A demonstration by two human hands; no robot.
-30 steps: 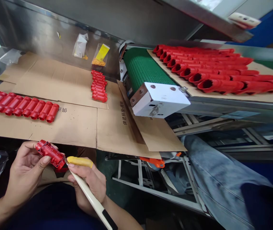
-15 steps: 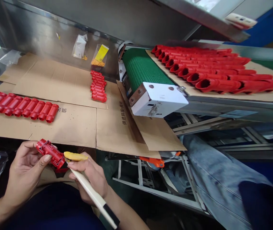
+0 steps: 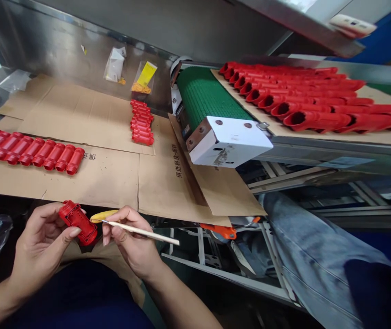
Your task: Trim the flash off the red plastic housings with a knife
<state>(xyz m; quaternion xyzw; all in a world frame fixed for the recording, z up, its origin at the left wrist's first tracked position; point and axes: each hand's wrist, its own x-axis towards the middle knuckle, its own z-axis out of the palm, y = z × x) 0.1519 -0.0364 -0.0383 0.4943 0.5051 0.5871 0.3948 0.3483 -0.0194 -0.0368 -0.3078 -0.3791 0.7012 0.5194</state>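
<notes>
Near my lap, my left hand point(image 3: 42, 244) is closed around a red plastic tube-shaped part point(image 3: 87, 227), its thumb along the near side. The part is tilted, and a recessed face with a raised outline is turned up. My right hand point(image 3: 135, 246) pinches a slim white-handled knife point(image 3: 147, 232), seen nearly edge-on. Its thin metal tip is beside the right end of the red part; I cannot tell if it touches. A yellow finger cot point(image 3: 103, 215) covers my right index finger, which points at the part.
Red tubes lie in a row point(image 3: 32, 150) on cardboard point(image 3: 113, 178) at left, with a smaller red stack point(image 3: 142, 122) behind. A green conveyor belt point(image 3: 209, 93) stands to the right, beside many red pieces point(image 3: 318, 121). Another person's jeans-clad leg point(image 3: 305, 246) is at right.
My right hand has turned the knife from a steep slant to nearly level, now edge-on. The red part has rolled in my left hand, showing its recessed face more fully, and moved slightly right.
</notes>
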